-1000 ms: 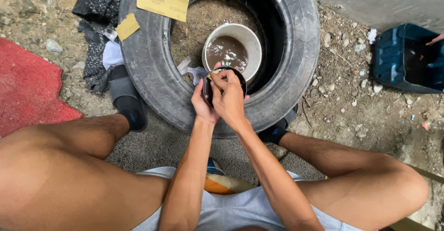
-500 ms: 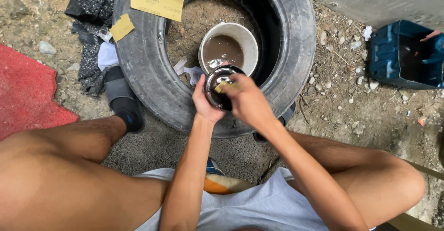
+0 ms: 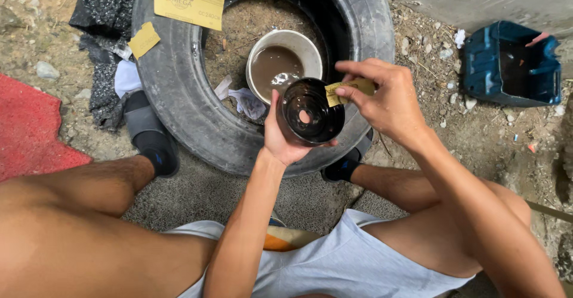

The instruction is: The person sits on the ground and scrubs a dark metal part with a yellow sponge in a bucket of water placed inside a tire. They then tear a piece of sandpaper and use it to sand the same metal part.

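Observation:
My left hand [image 3: 282, 141] cups a round, glossy black part [image 3: 309, 112] with its hollow side up, held over the near rim of a tyre [image 3: 179, 104]. My right hand [image 3: 385, 98] pinches a small folded piece of yellow sandpaper [image 3: 349, 89] against the right edge of the black part. Just beyond them, inside the tyre, stands a white bowl [image 3: 256, 53] of muddy brown water.
A yellow sandpaper sheet [image 3: 189, 0] and a small scrap [image 3: 144, 39] lie on the tyre's far left rim. Crumpled cloth [image 3: 248, 102] lies by the bowl. A blue plastic case [image 3: 510, 65] sits at right, a red mat [image 3: 30, 128] at left, black sheeting [image 3: 104, 11] behind.
Both hands have lifted the black part up and toward me from the bowl. My right hand has slid from the part's middle out to its right edge with the sandpaper.

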`<state>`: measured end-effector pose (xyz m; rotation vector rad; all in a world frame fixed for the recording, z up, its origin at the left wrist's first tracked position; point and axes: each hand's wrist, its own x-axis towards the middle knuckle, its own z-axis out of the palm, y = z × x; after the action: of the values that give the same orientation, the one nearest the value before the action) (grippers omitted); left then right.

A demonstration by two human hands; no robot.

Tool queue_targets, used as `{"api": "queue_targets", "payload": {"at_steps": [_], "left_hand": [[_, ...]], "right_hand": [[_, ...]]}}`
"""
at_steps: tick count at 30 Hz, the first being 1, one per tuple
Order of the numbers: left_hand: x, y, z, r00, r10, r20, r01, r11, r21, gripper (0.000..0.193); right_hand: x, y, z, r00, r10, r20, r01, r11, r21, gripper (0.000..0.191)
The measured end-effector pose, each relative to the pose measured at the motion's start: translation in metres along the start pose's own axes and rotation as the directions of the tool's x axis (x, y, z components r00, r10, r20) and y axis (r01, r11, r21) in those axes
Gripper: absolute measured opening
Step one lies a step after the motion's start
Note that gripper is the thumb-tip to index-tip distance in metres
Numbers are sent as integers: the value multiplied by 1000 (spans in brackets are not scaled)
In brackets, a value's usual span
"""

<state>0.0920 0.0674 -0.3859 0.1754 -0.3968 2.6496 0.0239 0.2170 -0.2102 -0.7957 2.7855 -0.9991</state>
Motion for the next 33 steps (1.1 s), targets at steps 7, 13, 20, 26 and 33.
{"api": "queue_targets", "payload": {"at_steps": [7,13,20,26,33], "left_hand": [[4,-11,29,961,100,-257,-78,992,97,79],[11,-6,46,947,206,-248,-122,941,315,75],[11,-7,60,939,231,-253,-161,949,271,65],[16,-20,71,872,430,-232,-283,831,478,62],[16,-32,84,867,464,-181,-290,766,574,62]], "right_hand": [[0,18,8,974,217,-57,-215,976,46,22],[0,19,13,995,31,-93,-24,997,77,27],[-8,19,21,987,8,-159,-7,1000,2,21],[-11,25,32,984,144,-101,-137,988,76,20],[-13,22,31,993,7,-115,-13,998,-56,23]]}}
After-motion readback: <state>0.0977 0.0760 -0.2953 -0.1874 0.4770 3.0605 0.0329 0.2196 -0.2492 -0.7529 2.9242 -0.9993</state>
